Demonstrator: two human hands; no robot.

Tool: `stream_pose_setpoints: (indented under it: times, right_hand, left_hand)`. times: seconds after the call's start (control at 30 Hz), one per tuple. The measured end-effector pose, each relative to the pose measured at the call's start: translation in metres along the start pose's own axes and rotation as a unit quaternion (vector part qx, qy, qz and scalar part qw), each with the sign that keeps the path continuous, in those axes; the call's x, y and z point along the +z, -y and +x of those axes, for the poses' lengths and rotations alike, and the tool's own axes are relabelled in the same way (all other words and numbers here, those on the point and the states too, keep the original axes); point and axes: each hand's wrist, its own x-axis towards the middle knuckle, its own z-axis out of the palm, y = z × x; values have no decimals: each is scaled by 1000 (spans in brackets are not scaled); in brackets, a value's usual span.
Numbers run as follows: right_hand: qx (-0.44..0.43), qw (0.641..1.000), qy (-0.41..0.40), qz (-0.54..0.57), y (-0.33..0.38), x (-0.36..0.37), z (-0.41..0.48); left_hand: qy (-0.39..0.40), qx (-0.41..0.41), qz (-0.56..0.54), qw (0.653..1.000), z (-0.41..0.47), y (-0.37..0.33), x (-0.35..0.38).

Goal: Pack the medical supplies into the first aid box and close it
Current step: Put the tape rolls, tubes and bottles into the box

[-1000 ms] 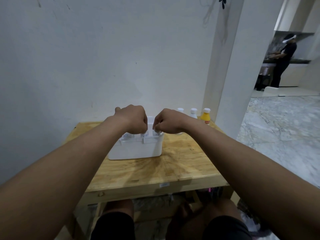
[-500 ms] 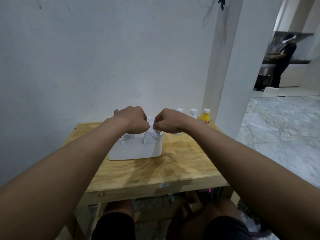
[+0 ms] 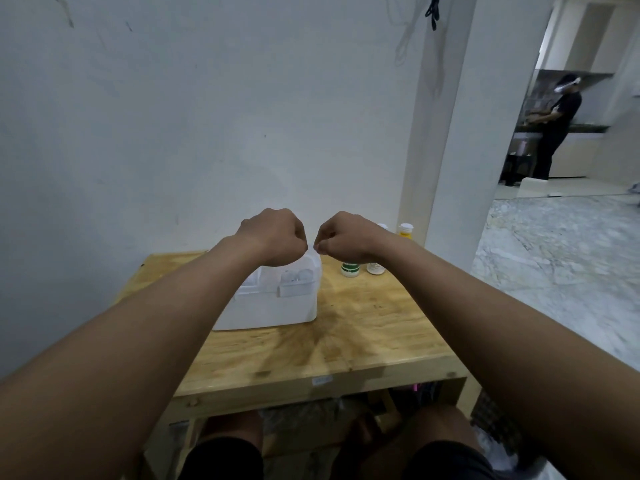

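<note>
A white first aid box stands on the wooden table, lid down, with a clip on its front. My left hand and my right hand hover as fists just over the box top, knuckles almost touching. A white part of the box rises between them; whether the fingers pinch it I cannot tell. Behind my right hand stand a white bottle with a green band, a white bottle and a yellow bottle, partly hidden.
The table backs onto a white wall, and a white pillar rises at its right rear corner. A marble floor lies to the right. A person in black stands far off in the back room. My knees are under the table's front edge.
Both fists have risen a little from the top of the box and drawn closer together. The lower parts of two bottles show below my right hand.
</note>
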Motion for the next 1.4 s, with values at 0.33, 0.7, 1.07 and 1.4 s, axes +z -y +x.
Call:
stream_pose_setpoints:
  times: [0.33,0.7,1.07,1.4]
  right_hand:
    - [52,993,-63,-84,-46,-40,21]
    - [118,961,-14,-249,-111,-27,58]
    - [88,962,-45,-254,-120,-29,58]
    - [54,971,-88,-217,-62,-81,36]
  left_hand:
    - [0,56,-32,998,58,-38,14]
    - [79,62,37,994,127,-60,61]
    - [23,79,88,993,130,-61,63]
    - [-44,62,54,996,89,-61,-20]
